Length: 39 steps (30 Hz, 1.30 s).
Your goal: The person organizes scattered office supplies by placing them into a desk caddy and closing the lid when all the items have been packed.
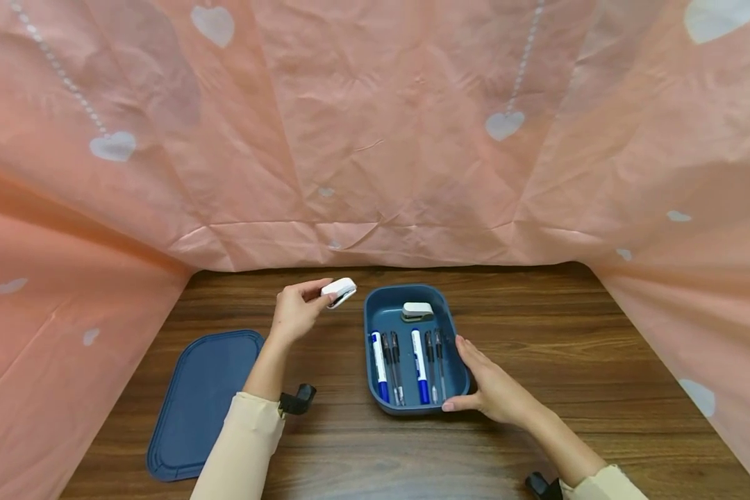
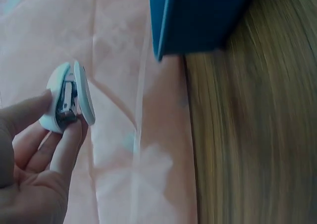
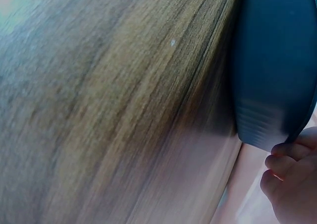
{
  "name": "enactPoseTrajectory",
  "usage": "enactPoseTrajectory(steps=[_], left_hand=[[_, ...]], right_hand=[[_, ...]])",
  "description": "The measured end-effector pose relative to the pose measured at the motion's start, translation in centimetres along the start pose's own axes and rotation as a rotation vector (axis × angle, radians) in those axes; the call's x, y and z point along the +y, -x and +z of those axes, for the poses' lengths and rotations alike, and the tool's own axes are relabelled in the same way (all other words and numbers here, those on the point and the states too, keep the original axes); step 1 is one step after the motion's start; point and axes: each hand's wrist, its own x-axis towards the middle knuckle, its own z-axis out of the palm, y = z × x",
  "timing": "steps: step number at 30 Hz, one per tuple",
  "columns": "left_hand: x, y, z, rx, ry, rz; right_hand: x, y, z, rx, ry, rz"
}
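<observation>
Left of centre in the head view, I am seeing the left hand (image 1: 295, 312) pinching a white stapler (image 1: 340, 290) between thumb and fingers, near the far end of the blue box (image 1: 403, 290). Toward the lower right, the right hand (image 1: 498, 390) is spreading wide across the box's corner, thumb at the near rim, presumably steadying it. Inside, a second stapler (image 1: 417, 310) is lying crosswise above markers (image 1: 419, 364) and pens (image 1: 396, 371), which are running lengthwise, probably to fit. My left-wrist view is exposing the held stapler's metal insides, which the head view is barely showing; only the head view is revealing the box's contents and, at lower left, a blue lid (image 1: 206, 403).
</observation>
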Motion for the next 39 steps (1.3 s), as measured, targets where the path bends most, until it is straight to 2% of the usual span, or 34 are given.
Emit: enactPoseTrajectory(steps=[7, 12, 17, 29, 33, 39], left_hand=[[0.6, -1.1, 3.0, -0.121, 0.044, 0.077], [0.2, -1.7, 4.7, -0.184, 0.004, 0.114], [-0.4, -2.2, 5.7, -0.228, -0.028, 0.137], [-1.5, -2.8, 6.9, -0.377, -0.062, 0.170], [-1.8, -3.1, 7.0, -0.406, -0.049, 0.176], [-2.3, -3.7, 6.8, -0.437, -0.056, 0.227]], right_hand=[[0.0, 0.0, 0.3, -0.010, -0.014, 0.005], [-0.1, 0.0, 0.6, -0.010, -0.017, 0.006], [-0.3, 0.0, 0.6, -0.004, -0.013, 0.001], [-0.5, 0.1, 0.5, -0.012, -0.010, 0.008], [-0.5, 0.2, 0.4, -0.015, -0.011, 0.011], [-0.4, 0.1, 0.4, -0.017, -0.009, 0.007]])
